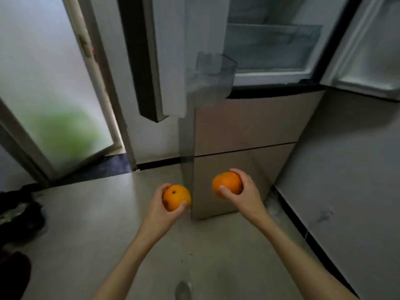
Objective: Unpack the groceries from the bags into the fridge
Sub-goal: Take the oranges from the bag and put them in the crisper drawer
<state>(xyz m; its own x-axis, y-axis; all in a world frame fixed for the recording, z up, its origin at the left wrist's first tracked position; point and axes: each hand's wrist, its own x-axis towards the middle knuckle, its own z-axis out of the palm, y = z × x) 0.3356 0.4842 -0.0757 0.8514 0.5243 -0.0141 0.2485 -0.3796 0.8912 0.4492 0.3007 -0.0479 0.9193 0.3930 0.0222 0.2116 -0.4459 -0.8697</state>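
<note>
My left hand grips an orange from below and the side, low in front of the fridge. My right hand holds a second orange, fingers curled over its top and thumb under it. Both oranges hang in front of the fridge's closed beige lower drawers. Above them the upper fridge compartment stands open, with a clear crisper drawer inside. The left door is swung out and carries a clear door bin. The right door is open too.
A dark bag lies on the pale floor at the far left. A frosted glass door stands ajar on the left. A white wall with dark skirting runs along the right. The blurred tip of a foot shows at the bottom edge.
</note>
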